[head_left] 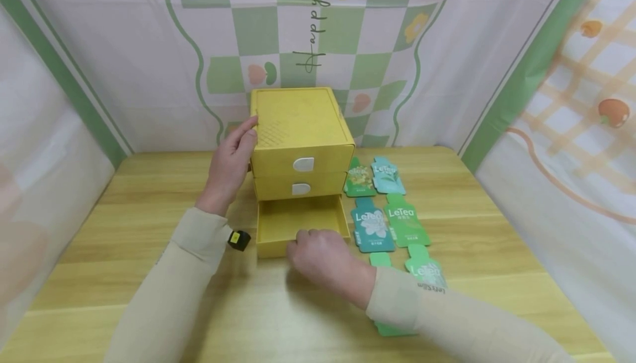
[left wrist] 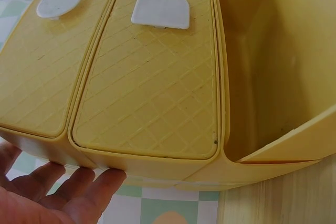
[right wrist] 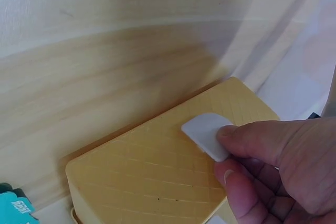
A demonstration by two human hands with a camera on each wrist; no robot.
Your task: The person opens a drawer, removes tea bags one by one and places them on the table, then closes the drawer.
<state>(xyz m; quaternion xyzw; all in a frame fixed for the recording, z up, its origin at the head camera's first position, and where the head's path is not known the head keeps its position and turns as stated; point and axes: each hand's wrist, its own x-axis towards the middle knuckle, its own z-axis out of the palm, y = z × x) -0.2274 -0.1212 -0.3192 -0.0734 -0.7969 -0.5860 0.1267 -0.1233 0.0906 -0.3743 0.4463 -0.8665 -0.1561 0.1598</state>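
A yellow box with stacked drawers (head_left: 303,117) stands at the back of the table. Its bottom drawer (head_left: 298,219) is pulled out and looks empty inside; the upper two are closed, each with a white tab handle (left wrist: 160,9). My right hand (head_left: 323,258) is at the front of the open drawer, and in the right wrist view its thumb and fingers pinch the white handle (right wrist: 202,132). My left hand (head_left: 231,159) rests against the left side of the box, its fingers (left wrist: 107,182) extended along the side wall and its thumb near the top edge.
Several green and blue LeTea packets (head_left: 372,225) lie in two columns to the right of the box, some partly behind my right forearm. A wooden table (head_left: 149,230) carries everything. A patterned curtain (head_left: 318,32) hangs right behind the box.
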